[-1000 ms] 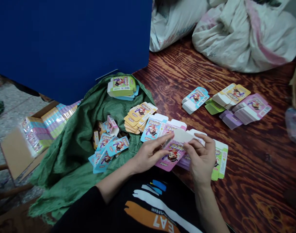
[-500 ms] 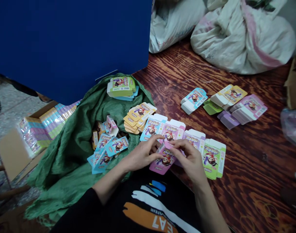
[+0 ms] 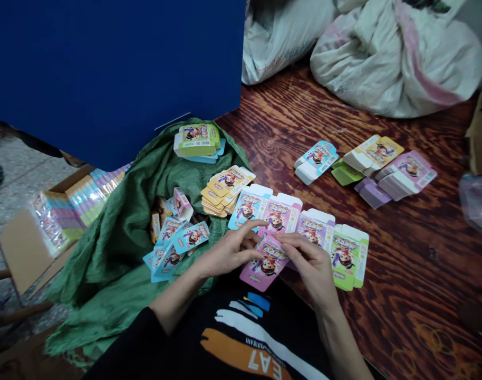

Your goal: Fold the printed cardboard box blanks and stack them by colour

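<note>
Between both hands, close to my body, is a small pink box (image 3: 263,264) with a cartoon girl on its face. My left hand (image 3: 235,248) grips its left edge between thumb and fingers. At the top right corner of the box, my right hand (image 3: 306,258) pinches the end. Just beyond the hands lie stacks of flat cartons: a blue stack (image 3: 247,207), a pink stack (image 3: 279,214), a purple stack (image 3: 317,227) and a green stack (image 3: 347,256). The inner fingertips of both hands are partly hidden.
Yellow cartons (image 3: 227,184) and loose blue cartons (image 3: 173,248) rest on green cloth (image 3: 106,258). More carton stacks (image 3: 407,171) lie farther right on the wooden table (image 3: 415,264). A blue panel (image 3: 114,68) blocks the upper left. White sacks (image 3: 391,63) stand behind; an open cardboard box (image 3: 23,248) is left.
The pink box has tilted and now shows more of its front face. My right hand's fingers have moved down slightly and lie flatter over its top end.
</note>
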Demonstrator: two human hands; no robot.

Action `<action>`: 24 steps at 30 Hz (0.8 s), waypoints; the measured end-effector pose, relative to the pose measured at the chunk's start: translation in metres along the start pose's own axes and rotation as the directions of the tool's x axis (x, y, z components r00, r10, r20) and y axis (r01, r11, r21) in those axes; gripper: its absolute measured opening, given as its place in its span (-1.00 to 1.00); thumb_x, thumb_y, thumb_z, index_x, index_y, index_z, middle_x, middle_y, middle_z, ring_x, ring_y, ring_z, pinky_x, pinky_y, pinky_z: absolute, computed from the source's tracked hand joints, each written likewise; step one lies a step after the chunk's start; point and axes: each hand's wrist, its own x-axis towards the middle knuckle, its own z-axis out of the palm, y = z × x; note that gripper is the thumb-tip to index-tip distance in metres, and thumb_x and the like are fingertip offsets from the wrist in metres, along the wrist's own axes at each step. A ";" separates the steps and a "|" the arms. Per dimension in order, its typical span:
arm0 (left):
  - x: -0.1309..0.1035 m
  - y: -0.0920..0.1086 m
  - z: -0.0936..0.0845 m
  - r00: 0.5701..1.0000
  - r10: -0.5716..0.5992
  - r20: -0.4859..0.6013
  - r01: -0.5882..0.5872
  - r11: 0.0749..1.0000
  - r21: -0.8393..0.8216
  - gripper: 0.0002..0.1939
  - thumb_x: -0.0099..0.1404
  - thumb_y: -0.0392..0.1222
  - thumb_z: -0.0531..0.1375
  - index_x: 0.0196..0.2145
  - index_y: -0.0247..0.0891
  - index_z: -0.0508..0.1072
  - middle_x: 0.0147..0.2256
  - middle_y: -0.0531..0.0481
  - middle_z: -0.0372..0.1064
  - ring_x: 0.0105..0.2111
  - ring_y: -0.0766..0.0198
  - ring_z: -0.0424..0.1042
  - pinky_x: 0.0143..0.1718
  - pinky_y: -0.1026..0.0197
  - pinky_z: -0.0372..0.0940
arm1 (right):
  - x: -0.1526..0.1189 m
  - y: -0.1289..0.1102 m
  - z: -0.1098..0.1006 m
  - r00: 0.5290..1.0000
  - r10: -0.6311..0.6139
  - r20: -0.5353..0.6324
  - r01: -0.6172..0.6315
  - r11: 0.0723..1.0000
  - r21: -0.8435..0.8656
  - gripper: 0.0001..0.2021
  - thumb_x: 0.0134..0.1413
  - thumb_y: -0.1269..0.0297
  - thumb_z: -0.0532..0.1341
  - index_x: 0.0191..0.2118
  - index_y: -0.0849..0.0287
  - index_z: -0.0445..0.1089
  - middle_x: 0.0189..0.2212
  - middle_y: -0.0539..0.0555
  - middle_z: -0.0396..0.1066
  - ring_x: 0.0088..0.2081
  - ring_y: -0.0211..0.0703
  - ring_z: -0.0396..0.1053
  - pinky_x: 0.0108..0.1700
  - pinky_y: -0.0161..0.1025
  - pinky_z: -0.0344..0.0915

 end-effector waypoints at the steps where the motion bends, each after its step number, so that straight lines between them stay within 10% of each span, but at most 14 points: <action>1: 0.000 0.000 0.000 1.000 0.008 -0.003 -0.008 1.000 -0.016 -0.34 0.30 -0.18 0.34 0.29 -0.11 0.22 -0.26 0.07 0.39 -0.36 0.31 0.48 -0.33 0.29 0.32 | -0.004 0.001 0.001 0.999 -0.050 -0.022 0.049 0.998 -0.037 -0.86 0.23 0.32 0.31 -0.20 0.01 0.65 -0.19 0.08 0.65 -0.14 -0.08 0.59 -0.07 -0.17 0.50; 12: -0.010 0.012 -0.023 0.990 0.045 0.136 -0.090 0.935 0.343 -0.61 0.44 -0.06 0.21 0.17 -0.18 0.47 -0.23 -0.01 0.54 -0.36 0.30 0.44 -0.27 0.29 0.31 | 0.008 0.011 -0.010 0.976 -0.125 0.178 0.158 0.969 -0.190 -0.83 0.32 0.26 0.24 -0.16 0.04 0.61 -0.15 0.11 0.62 -0.10 -0.05 0.58 -0.07 -0.14 0.50; 16: -0.054 0.028 -0.075 0.980 -0.113 -0.163 0.189 0.781 0.596 -0.55 0.45 0.03 0.15 0.22 -0.13 0.44 -0.04 -0.06 0.57 -0.26 0.19 0.54 -0.23 0.23 0.37 | 0.037 0.020 -0.012 0.996 -0.064 0.055 0.084 0.802 -0.591 -0.62 0.27 0.22 0.26 0.17 0.10 0.44 0.15 0.22 0.47 0.03 0.15 0.51 -0.08 -0.01 0.48; 20: -0.094 0.030 -0.112 0.810 -0.041 -0.585 0.543 0.430 0.721 -0.45 0.44 0.04 0.11 0.31 -0.16 0.36 0.11 -0.17 0.51 0.02 -0.08 0.54 0.02 -0.01 0.41 | 0.056 0.026 -0.004 0.990 0.085 0.110 0.055 0.491 -0.869 -0.42 0.21 0.27 0.27 0.33 0.15 0.23 0.24 0.29 0.34 -0.09 0.21 0.53 -0.29 -0.03 0.42; 24: -0.086 0.025 -0.098 0.859 0.172 -0.481 0.323 0.547 0.772 -0.43 0.46 0.09 0.11 0.31 -0.23 0.34 0.28 -0.19 0.35 0.27 -0.05 0.35 0.30 -0.10 0.24 | 0.066 0.028 -0.001 0.992 0.059 0.112 0.078 0.418 -0.905 -0.58 0.19 0.33 0.25 0.16 0.14 0.34 0.02 0.23 0.40 -0.34 0.01 0.47 -0.43 -0.16 0.24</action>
